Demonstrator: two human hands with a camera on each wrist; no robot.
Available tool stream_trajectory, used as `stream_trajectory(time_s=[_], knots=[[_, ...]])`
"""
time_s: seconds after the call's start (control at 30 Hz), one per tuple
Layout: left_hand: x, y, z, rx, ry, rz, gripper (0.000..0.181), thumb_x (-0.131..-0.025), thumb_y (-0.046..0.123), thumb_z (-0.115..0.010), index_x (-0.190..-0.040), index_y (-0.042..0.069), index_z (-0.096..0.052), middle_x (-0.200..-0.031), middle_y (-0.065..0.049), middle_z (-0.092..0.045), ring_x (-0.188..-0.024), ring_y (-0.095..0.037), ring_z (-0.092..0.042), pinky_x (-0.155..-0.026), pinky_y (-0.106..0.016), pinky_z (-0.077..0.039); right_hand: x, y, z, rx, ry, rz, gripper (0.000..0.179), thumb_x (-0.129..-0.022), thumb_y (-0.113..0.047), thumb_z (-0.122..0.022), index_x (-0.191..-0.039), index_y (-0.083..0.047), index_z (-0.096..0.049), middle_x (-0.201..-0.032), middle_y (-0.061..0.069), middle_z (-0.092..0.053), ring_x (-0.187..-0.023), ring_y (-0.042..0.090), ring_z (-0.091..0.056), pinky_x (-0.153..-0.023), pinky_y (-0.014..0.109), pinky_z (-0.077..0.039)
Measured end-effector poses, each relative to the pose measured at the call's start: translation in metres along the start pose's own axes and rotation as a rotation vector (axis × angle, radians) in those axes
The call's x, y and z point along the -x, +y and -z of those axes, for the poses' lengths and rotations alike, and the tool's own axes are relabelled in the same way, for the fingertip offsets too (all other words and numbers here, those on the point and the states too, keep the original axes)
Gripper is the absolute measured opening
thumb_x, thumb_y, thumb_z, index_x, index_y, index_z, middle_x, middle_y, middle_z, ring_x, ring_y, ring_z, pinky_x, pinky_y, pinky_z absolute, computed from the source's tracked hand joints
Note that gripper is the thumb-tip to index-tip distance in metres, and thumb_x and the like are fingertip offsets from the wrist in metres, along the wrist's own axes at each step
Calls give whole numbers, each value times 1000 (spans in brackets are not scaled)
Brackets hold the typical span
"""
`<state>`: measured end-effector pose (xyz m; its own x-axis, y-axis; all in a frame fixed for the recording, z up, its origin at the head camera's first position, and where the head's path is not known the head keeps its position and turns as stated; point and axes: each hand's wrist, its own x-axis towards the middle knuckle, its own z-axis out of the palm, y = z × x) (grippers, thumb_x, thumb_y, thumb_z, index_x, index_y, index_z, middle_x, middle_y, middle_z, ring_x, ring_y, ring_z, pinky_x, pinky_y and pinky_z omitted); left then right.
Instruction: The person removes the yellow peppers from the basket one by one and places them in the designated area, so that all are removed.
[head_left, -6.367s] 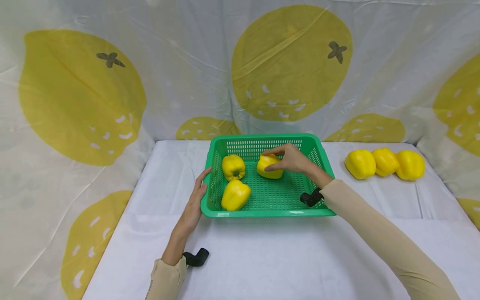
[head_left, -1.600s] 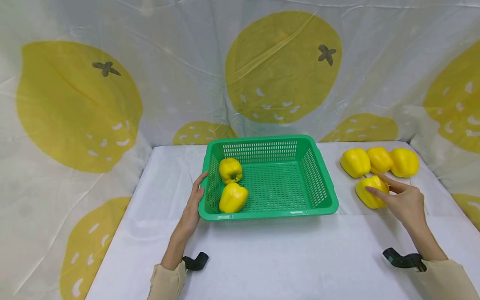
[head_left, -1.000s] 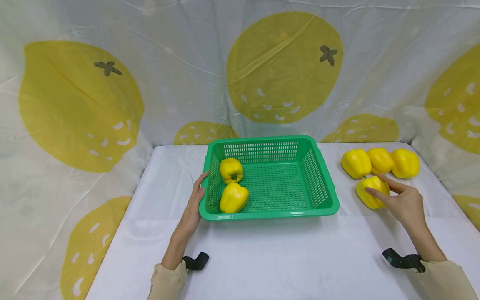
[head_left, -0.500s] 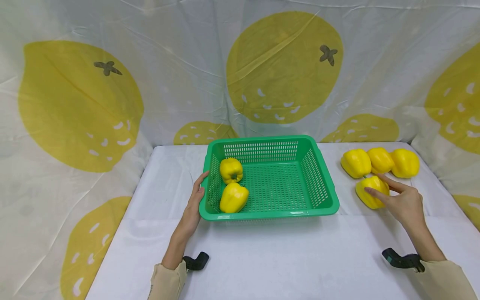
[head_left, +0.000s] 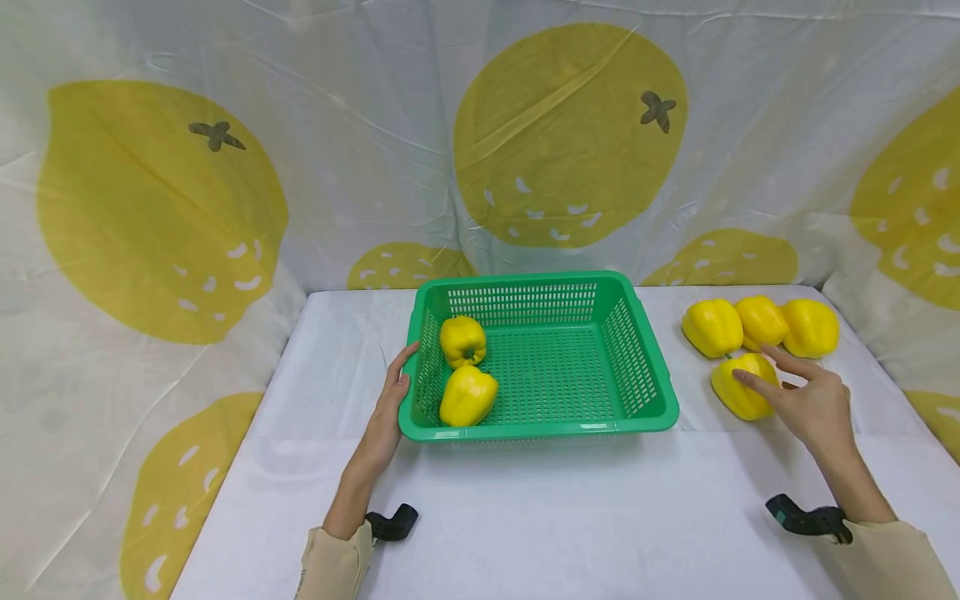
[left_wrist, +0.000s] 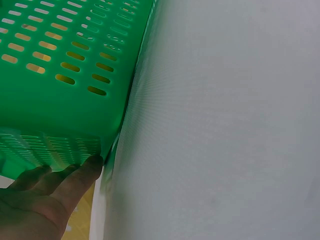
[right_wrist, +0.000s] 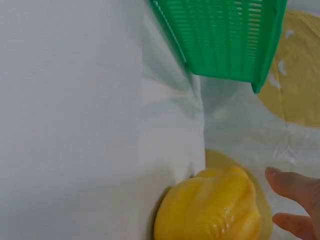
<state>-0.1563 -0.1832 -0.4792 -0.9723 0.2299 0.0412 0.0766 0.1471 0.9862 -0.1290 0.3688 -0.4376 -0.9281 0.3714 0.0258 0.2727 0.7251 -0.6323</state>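
On the white tabletop at right, a yellow bell pepper lies in front of three others. My right hand hovers over it, thumb and fingers spread. In the right wrist view a gap separates the fingertips from that pepper. My left hand rests against the left side of a green plastic basket, its fairly straight fingers touching the wall in the left wrist view. Inside the basket, at its left end, lie two yellow bell peppers, one behind and one in front.
Three yellow bell peppers stand in a row at the back right: left, middle and right. A lemon-print cloth hangs behind and beside the table. White cloth covers the tabletop.
My right hand brought a bell pepper from the basket to the table at right, and its fingers have now loosened off it. The left hand stays at the basket.
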Motion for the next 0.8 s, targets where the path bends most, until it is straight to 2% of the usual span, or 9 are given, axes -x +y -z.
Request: stream_trajectory(time_s=[0.03,0.13,0.33,0.47,0.6,0.8], knots=[[0,0,0,1,0,0,48,-114,45,-20,-162,43,-22,-173,9,-9,-158,-25,-15,-126,-61,-10,-1,-2,1,2,6,8,74,-92,-51,-75,-150,-9,-53,-148,32,-52,-128,57,-52,-80,46,-57],[0,0,0,2,0,-2,48,-114,44,-20,-162,43,-22,-173,9,-9,-158,-25,-15,-126,-61,-10,-5,-9,4,1,8,44,74,-92,-51,-75,-150,-9,-54,-148,31,-53,-128,56,-53,-92,58,-51],[0,0,1,-2,3,2,48,-114,44,-19,-162,43,-22,-173,9,-9,-158,-24,-14,-126,-61,-9,-12,-35,5,-9,-32,150,74,-95,-50,-72,-152,-8,-50,-153,27,-51,-135,50,-48,-100,63,-45],[0,-1,0,1,1,1,48,-114,45,-20,-162,43,-22,-173,9,-9,-158,-24,-15,-126,-61,-10,-16,-56,8,-6,-60,210,74,-96,-49,-71,-154,-10,-48,-154,29,-47,-136,53,-45,-100,67,-44],[0,-1,0,8,-4,-3,48,-114,47,-20,-162,43,-22,-173,9,-9,-157,-25,-16,-126,-61,-11,-21,-78,15,-7,-96,245,76,-96,-50,-71,-157,-13,-44,-155,29,-46,-138,54,-43,-101,68,-44],[0,-1,0,10,-3,-2,48,-114,47,-20,-162,43,-22,-173,9,-10,-156,-25,-18,-125,-60,-12,-24,-114,20,-19,-147,284,81,-93,-55,-72,-159,-19,-42,-159,23,-46,-138,51,-45,-106,67,-43]])
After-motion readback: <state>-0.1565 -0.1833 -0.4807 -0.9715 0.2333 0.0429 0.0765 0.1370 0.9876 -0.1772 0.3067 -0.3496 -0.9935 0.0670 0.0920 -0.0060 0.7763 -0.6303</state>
